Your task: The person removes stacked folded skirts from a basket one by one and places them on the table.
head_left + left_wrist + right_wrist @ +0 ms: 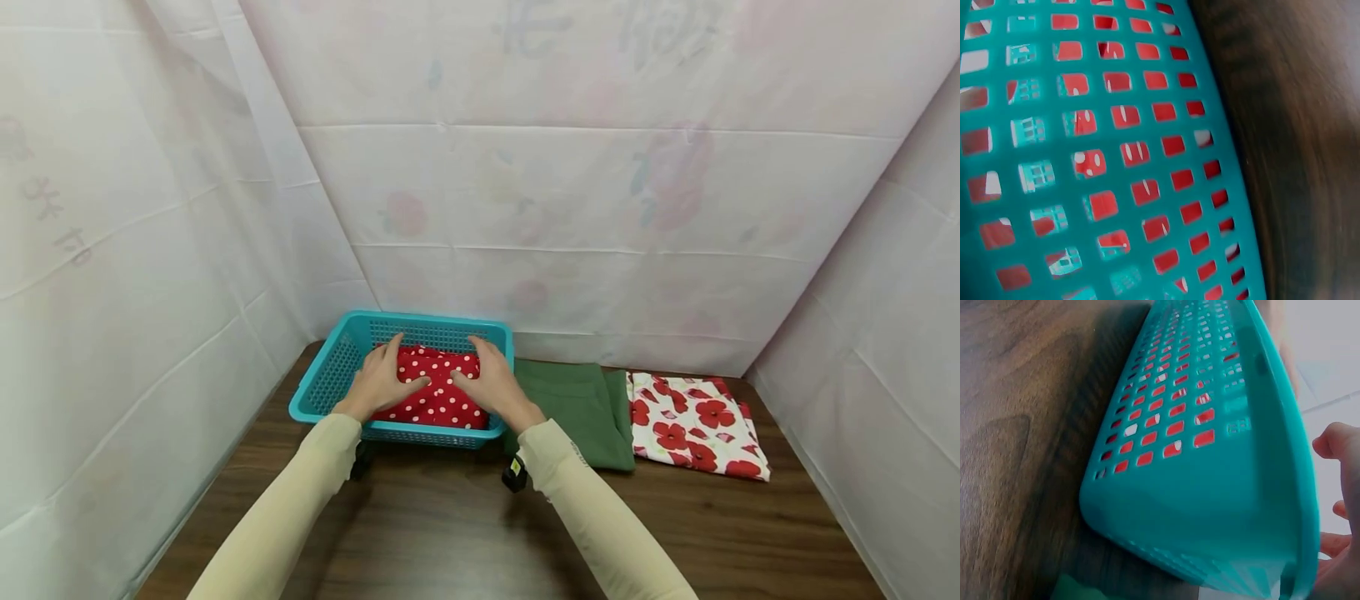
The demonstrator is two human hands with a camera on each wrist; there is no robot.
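A red cloth with white polka dots [438,387] lies folded inside a turquoise plastic basket [322,383]. My left hand [375,382] is over the left part of the cloth, thumb spread toward the middle. Mirroring it, my right hand [493,385] is over the cloth's right side with its thumb pointing inward. Neither hand grips anything. In the left wrist view the perforated basket wall [1097,156] fills most of the frame, red showing through its holes. The right wrist view has the right hand [1341,494] above the basket rim [1300,456].
To the basket's right lies a folded green cloth [573,412], and beside that a folded white cloth with red flowers [690,425]. All rest on a dark wooden table [450,517]. White printed curtains [562,208] enclose the back and both sides.
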